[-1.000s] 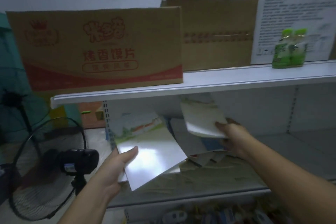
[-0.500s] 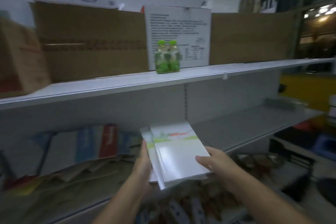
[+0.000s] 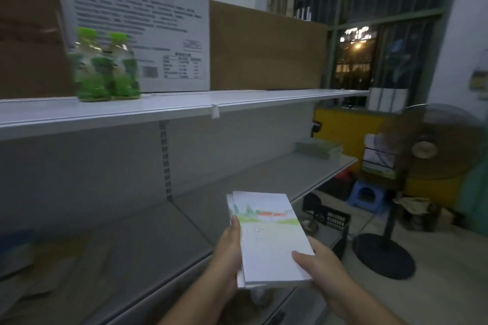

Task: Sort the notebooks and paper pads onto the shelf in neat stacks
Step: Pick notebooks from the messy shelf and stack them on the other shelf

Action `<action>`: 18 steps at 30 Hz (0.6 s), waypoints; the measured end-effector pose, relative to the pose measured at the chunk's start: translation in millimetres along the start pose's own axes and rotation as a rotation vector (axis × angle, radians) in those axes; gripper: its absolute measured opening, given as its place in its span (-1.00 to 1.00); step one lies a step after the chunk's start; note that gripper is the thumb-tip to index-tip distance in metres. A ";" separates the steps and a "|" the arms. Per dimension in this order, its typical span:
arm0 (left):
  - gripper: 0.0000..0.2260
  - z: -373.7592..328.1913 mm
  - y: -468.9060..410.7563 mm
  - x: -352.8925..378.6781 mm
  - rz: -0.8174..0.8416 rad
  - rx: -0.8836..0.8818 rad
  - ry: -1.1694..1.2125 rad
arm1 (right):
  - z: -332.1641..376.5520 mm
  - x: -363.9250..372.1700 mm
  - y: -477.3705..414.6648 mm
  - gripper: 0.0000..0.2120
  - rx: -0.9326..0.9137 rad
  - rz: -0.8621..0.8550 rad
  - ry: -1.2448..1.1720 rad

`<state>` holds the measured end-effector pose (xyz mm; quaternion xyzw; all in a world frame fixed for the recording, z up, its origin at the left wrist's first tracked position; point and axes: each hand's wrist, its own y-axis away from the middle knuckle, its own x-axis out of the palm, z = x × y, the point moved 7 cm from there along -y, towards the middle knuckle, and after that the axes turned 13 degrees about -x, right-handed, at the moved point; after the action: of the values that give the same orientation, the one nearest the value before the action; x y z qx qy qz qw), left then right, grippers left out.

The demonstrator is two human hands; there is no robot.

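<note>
1. The left hand [image 3: 229,248] is closed along the left edge of a small stack of white notebooks with a green-and-red landscape cover [image 3: 266,237], thumb lying on the top cover.
2. The right hand [image 3: 318,265] grips the stack's near right corner, thumb on top and fingers underneath.
3. The stack is held in the air, just above the front edge of the grey metal middle shelf [image 3: 200,221], not resting on it.
4. At the far right end of that shelf lies a flat pile of greenish pads [image 3: 319,148].
5. On the upper shelf [image 3: 169,108] stand green-capped bottles [image 3: 105,68], with a white printed carton [image 3: 148,31] and a brown cardboard box [image 3: 266,47] behind them.
6. On the floor to the right sit a black plastic crate [image 3: 330,221], a black pedestal fan [image 3: 433,150] and a blue plastic stool [image 3: 365,194], before a dark barred window [image 3: 369,34].
</note>
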<state>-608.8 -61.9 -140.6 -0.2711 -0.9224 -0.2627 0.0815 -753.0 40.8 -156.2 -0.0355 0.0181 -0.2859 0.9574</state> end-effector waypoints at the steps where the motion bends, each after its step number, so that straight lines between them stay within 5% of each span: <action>1: -0.56 -2.2 -17.4 9.6 -0.006 0.016 -0.018 | -4.2 -9.3 -13.9 -0.71 0.007 -0.025 0.004; 5: -0.47 -15.8 -88.9 48.7 -0.010 0.024 -0.118 | -2.2 -52.3 -65.3 -0.70 -0.004 -0.097 0.047; 11: -0.82 -22.7 -168.6 128.8 0.230 -0.092 -0.006 | -2.5 -107.0 -126.3 -0.70 -0.026 -0.148 0.062; 18: -0.73 -12.7 -239.1 195.0 0.295 -0.095 0.013 | -22.2 -199.2 -193.7 -0.83 0.034 -0.217 0.040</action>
<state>-902.3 -150.3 -178.0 -0.4056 -0.8585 -0.2931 0.1120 -1026.5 -12.7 -160.4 -0.0151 0.0284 -0.3889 0.9207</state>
